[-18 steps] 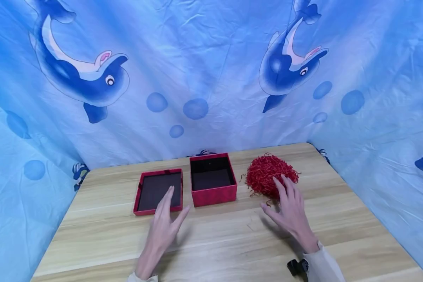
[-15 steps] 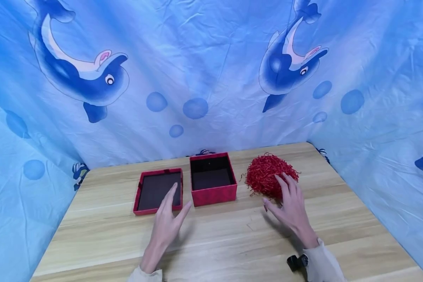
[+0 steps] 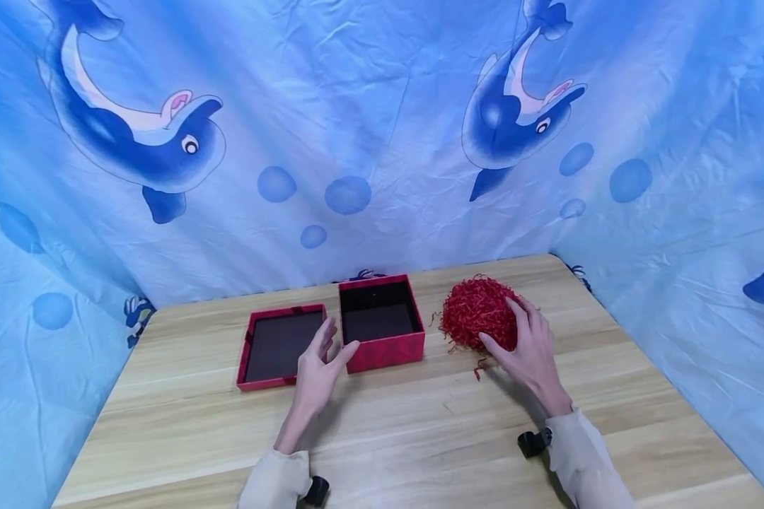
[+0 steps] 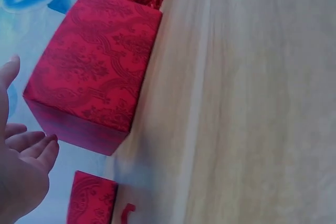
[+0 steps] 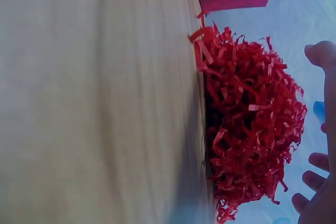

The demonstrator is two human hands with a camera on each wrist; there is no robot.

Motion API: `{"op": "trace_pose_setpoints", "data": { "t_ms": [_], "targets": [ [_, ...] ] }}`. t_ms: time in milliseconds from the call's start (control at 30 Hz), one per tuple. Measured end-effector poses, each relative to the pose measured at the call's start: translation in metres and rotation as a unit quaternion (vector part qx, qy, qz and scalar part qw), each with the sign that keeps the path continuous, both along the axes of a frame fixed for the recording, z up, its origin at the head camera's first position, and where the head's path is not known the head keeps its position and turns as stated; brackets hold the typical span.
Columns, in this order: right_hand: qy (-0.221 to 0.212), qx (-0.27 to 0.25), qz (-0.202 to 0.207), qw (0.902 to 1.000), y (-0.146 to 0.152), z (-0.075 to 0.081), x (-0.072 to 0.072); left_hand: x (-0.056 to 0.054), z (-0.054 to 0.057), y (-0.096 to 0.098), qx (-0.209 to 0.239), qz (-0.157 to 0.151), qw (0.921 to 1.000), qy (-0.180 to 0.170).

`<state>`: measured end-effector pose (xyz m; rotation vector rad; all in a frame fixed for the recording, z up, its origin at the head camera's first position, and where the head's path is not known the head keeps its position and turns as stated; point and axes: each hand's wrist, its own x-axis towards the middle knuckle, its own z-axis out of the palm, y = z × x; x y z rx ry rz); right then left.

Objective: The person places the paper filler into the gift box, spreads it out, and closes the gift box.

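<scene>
A mound of red shredded paper (image 3: 474, 311) lies on the right side of the wooden table. My right hand (image 3: 531, 360) reaches over its near right side, thumb and fingers spread. In the right wrist view, the fingers stay apart above the shredded paper (image 5: 252, 114). A red patterned box (image 3: 385, 353) with a black inside stands uncovered to the left of the mound. My left hand (image 3: 317, 378) hovers at the box's front left corner, thumb apart from the fingers and nothing in it. The left wrist view shows its fingers beside the box (image 4: 100, 61).
Left of the box, the matching shallow lid (image 3: 270, 350) lies with its black inside up, partly covered by my left hand. Loose paper strands lie around the mound. A blue dolphin-print cloth (image 3: 382, 127) hangs behind the wooden table (image 3: 407, 445) and along its sides.
My left hand has moved right, from before the lid toward the box's corner. My right hand has come closer round the shredded paper. The view has shifted slightly.
</scene>
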<state>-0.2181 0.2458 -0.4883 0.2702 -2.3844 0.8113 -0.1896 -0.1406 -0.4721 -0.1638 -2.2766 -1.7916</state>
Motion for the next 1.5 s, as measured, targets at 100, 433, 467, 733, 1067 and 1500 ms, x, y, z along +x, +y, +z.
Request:
{"op": "trace_pose_setpoints", "data": {
  "t_ms": [100,433,467,733,1067,1500],
  "targets": [
    [-0.018,0.001,-0.008,0.9998,0.0,0.001,-0.005,-0.005,-0.004,-0.001,0.002,-0.004,0.9999,-0.011],
    [-0.094,0.032,-0.004,0.995,0.002,0.006,-0.024,-0.008,-0.009,0.0,-0.019,0.005,0.9996,-0.019],
    [-0.108,0.036,0.0,0.9934,0.002,0.007,-0.026,-0.009,-0.008,0.0,-0.02,0.005,0.9996,-0.019],
    [-0.199,0.053,0.032,0.978,0.003,0.005,-0.04,-0.009,-0.012,0.001,-0.024,0.005,0.9997,-0.007],
    [-0.22,0.058,0.019,0.9737,0.003,0.007,-0.047,-0.011,-0.012,0.0,-0.03,0.003,0.9995,0.004],
    [-0.209,-0.041,0.022,0.9769,0.001,0.013,-0.04,-0.011,-0.013,-0.002,-0.014,-0.011,0.9998,0.004]
  ]
}}
